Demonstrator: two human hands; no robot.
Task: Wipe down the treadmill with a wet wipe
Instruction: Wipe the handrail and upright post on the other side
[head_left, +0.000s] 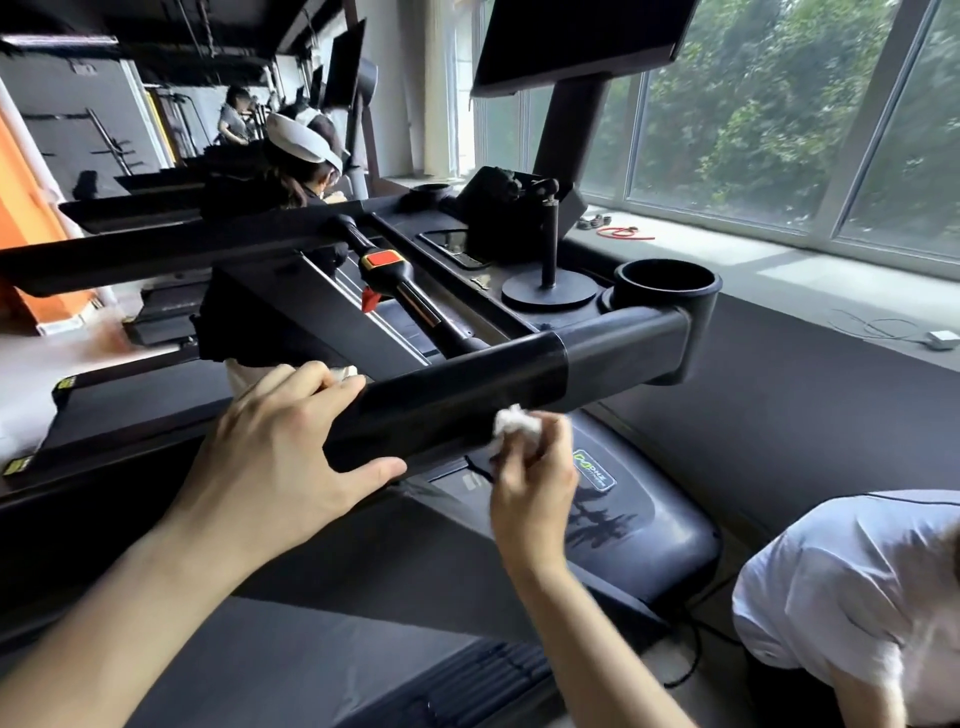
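beside a long window (779, 130) with green trees outside, a gym room holds a row of treadmills; the nearest treadmill (597, 519) fills the view, black and glossy, its motor hood reflecting the trees. one dark screen (576, 41) hangs on a post over the console. one side rail (467, 384), a thick black bar, runs across the middle. two cup holders show, the near one (667, 291) at the rail's corner, the far one (431, 193) at the back of the console. one small stand (549, 291) with a round base sits on the console, beside a black bag (493, 208). one red stop button (383, 258) sits on the centre bar.

a person in a white shirt (852, 582) bends low at the right edge. another person with a white cap (301, 140) stands at the next machine, and a third is blurred far back. a grey sill (779, 270) carries a red cord (623, 234); one white adapter (943, 339) lies further along.

the left hand (275, 457) grips the rail, fingers curled over its top, thumb under. the right hand (535, 483) pinches one crumpled white wipe (514, 423), fingers closed on it, pressing it against the rail's lower face.
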